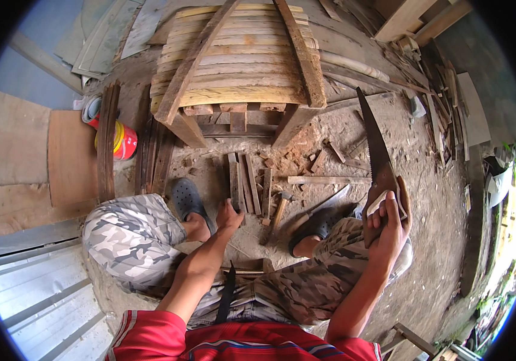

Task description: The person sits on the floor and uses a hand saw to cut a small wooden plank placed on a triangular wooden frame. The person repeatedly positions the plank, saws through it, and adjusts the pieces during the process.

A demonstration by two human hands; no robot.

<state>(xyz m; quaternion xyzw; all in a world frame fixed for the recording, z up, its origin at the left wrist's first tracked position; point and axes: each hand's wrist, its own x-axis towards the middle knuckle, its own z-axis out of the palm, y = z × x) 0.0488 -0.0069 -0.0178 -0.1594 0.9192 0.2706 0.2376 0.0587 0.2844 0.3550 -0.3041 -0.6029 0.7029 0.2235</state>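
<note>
My right hand (390, 225) is wrapped round the handle of a handsaw (377, 141), raised beside my right knee with its blade pointing up and away. Down between my feet, my left hand (229, 218) is closed on the near end of a short wooden strip (234, 177). Right beside that strip lie more short wood pieces (250, 183) on the dirt floor. A hammer (278, 215) with a wooden handle rests near them. By my right foot is a long metal blade (325, 203) with a handle, partly hidden by my shoe.
A slatted wooden bench (240, 69) with two long beams (201, 51) across it stands ahead. Dark planks (107, 141) and a red and yellow bucket (125, 143) are on the left. A loose stick (329, 180) and offcuts litter the floor; scrap wood (435, 120) lines the right wall.
</note>
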